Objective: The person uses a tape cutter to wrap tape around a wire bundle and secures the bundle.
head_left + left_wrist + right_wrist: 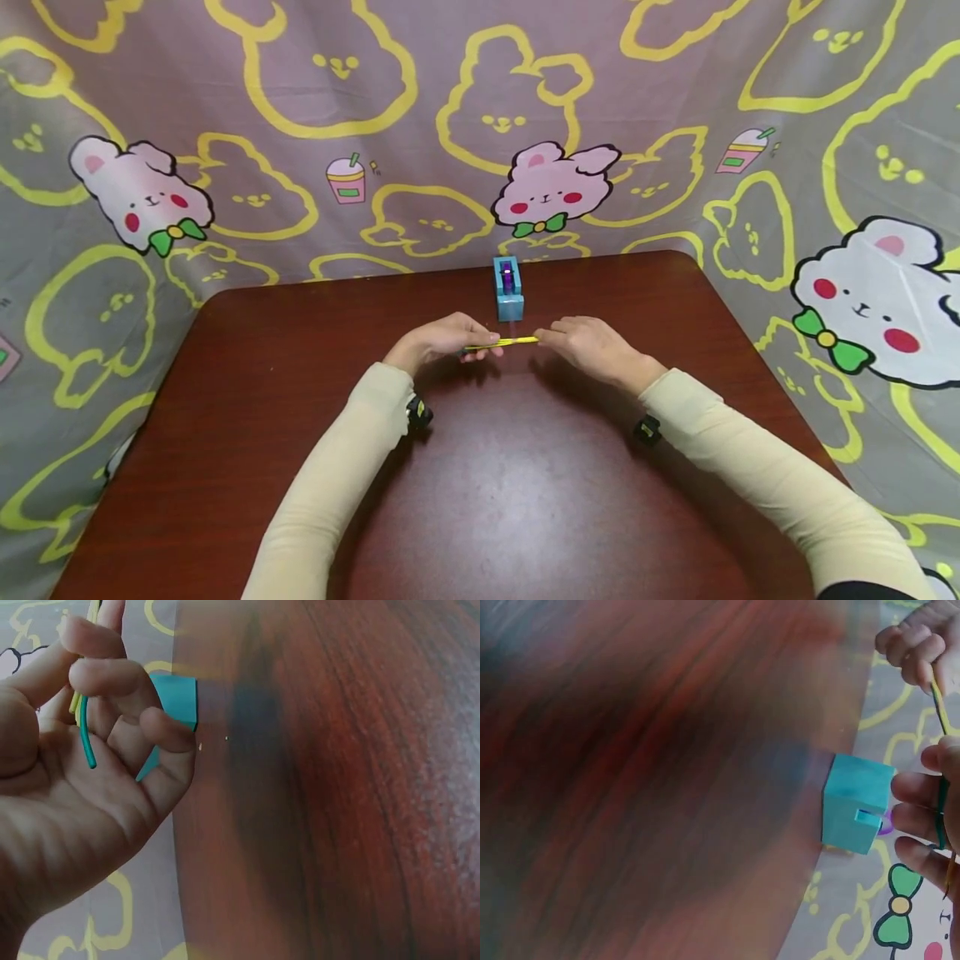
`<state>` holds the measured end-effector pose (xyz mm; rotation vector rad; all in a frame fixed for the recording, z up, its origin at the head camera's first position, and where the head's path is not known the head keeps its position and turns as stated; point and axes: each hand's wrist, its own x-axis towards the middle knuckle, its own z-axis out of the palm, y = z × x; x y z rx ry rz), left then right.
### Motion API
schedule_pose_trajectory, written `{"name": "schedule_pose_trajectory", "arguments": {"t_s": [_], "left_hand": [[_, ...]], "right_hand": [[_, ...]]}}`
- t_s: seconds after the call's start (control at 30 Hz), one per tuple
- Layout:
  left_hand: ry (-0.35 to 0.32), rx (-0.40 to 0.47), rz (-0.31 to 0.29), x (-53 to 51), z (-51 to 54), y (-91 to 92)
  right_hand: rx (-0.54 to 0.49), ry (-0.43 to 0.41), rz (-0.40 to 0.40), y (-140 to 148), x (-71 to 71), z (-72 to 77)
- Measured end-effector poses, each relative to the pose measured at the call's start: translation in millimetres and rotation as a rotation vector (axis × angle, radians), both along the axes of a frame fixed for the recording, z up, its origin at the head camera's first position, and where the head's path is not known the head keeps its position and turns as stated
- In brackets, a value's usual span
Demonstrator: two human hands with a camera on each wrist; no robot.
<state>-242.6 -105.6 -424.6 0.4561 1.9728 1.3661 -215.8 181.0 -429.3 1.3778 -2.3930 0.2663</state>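
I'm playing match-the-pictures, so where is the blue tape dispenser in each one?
Head: the blue tape dispenser is near the middle, a little right.
Left wrist: upper left, partly hidden behind the left hand.
Right wrist: right of the middle.
Shared landmark: the brown table shows in all three.

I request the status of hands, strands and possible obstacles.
Left grip and right grip: both holding. Yellow and green strands: held between them. Possible obstacle: blue tape dispenser, just beyond.

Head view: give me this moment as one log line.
left hand: holds yellow and green strands | right hand: holds strands' other end | blue tape dispenser: on table, beyond hands
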Motion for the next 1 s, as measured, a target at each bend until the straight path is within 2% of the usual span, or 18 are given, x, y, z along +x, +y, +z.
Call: {"name": "schedule_pose_trajectory", "arguments": {"t_s": [0.1,0.23,0.4,0.53,0.67,0.77,0.83,0.9,1.0], "left_hand": [[0.040,-0.003,0.009,2.7,2.8,-0.1],[0.123,-0.009,0.045,8.4,5.8,1.4],[0.343,-0.053,0.117,17.5,8.7,4.6],[0.548,-0.066,0.150,23.0,7.0,4.9],[0.791,-0.109,0.122,26.4,3.4,2.4],[0.994,-0.167,0.084,27.9,1.2,0.9],[1.104,-0.195,0.072,28.0,-0.4,0.6],[1.172,-0.205,0.073,27.9,-1.7,0.5],[1.215,-0.197,0.084,28.3,-3.2,0.6]], "right_hand": [[-0.047,-0.104,-0.002,0.1,-2.3,6.4],[-0.109,-0.331,-0.002,-0.5,-6.6,18.4],[-0.152,-0.701,-0.017,-0.9,-14.5,32.4],[-0.215,-0.989,-0.053,0.1,-26.9,36.6],[-0.276,-1.284,-0.112,1.6,-43.7,30.2],[-0.304,-1.501,-0.164,2.4,-54.8,20.1],[-0.316,-1.624,-0.186,2.7,-61.2,11.4],[-0.323,-1.718,-0.209,3.1,-65.8,2.2],[-0.316,-1.820,-0.200,4.0,-68.7,-10.2]]}}
